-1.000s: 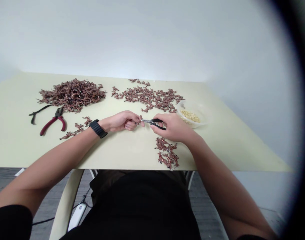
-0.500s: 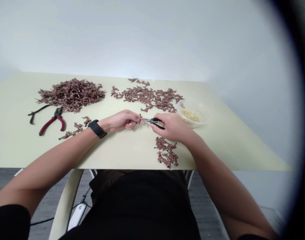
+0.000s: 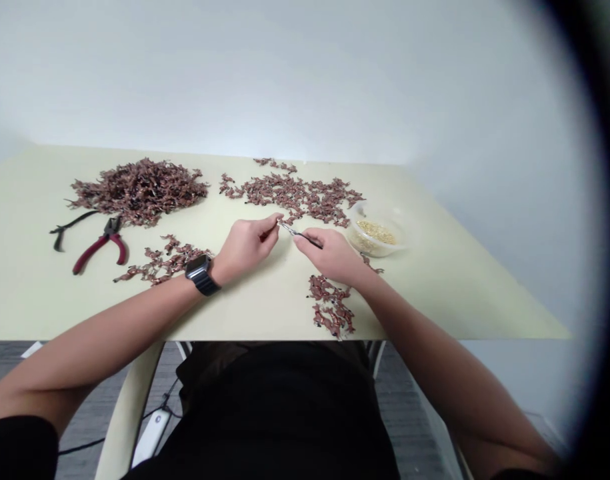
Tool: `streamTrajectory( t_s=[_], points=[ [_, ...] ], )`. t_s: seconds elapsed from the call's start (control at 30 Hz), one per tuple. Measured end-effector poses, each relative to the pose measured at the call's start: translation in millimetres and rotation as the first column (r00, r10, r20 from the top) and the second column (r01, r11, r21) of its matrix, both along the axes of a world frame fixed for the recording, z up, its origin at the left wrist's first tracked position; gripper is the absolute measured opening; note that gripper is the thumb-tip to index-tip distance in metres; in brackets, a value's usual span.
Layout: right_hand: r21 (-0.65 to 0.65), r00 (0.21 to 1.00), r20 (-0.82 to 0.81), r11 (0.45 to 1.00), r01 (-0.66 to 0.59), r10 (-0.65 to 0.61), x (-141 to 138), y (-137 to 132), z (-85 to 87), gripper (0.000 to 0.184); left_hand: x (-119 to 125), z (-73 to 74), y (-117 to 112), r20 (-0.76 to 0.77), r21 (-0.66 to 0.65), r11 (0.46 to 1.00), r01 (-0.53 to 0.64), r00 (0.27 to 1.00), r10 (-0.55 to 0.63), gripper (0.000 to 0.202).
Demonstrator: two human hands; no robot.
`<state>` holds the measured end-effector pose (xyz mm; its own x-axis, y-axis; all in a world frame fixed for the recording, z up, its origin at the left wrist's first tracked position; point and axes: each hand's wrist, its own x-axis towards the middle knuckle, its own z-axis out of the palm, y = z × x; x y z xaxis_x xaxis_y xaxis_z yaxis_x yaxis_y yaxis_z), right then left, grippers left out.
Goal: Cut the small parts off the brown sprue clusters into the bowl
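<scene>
Brown figurines (image 3: 332, 313) lie clustered near the front edge of the tabletop (image 3: 265, 313). Beyond, the right hand (image 3: 333, 255) clasps pliers (image 3: 309, 241), its fingers covering most of the handles. The left hand (image 3: 247, 244) has turned knuckles-up since a moment ago, its grip pinching a small piece (image 3: 279, 220) at the pliers' tips; the work likely now comes at a new angle. Whether that piece is a figurine cannot be made out. Farther off sit a bowl (image 3: 405, 231) of yellow bits (image 3: 376, 232), too fine to identify, and a wide spread of figurines (image 3: 277, 191).
</scene>
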<state>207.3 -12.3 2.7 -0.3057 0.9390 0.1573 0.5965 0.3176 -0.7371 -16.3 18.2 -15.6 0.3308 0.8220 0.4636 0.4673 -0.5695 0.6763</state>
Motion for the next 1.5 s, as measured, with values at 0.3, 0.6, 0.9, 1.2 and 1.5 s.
streamTrajectory(
  t_s=[0.3,0.6,0.9,1.2,1.5],
  points=[
    [0.101,1.0,0.023,0.995,0.015,-0.017,7,1,5.7,0.034,-3,10.7,7,0.18,-0.22,0.968,0.119,0.98,-0.079,0.019],
    [0.304,0.967,0.252,0.945,-0.12,0.042,14,4,4.3,0.024,-12,8.7,20,0.586,-0.608,0.555,0.567,0.793,-0.168,0.016],
    [0.308,0.959,0.275,0.939,-0.152,0.065,16,4,4.5,0.024,-13,7.2,22,0.592,-0.623,0.502,0.6,0.781,-0.198,0.016],
    [0.327,0.961,0.268,0.932,-0.159,0.069,21,8,1.0,0.022,-14,5.7,23,0.591,-0.637,0.478,0.604,0.782,-0.2,0.019],
    [0.329,0.958,0.274,0.929,-0.171,0.079,26,9,1.1,0.021,-15,4.2,24,0.583,-0.642,0.472,0.604,0.785,-0.212,0.02]
  ],
)
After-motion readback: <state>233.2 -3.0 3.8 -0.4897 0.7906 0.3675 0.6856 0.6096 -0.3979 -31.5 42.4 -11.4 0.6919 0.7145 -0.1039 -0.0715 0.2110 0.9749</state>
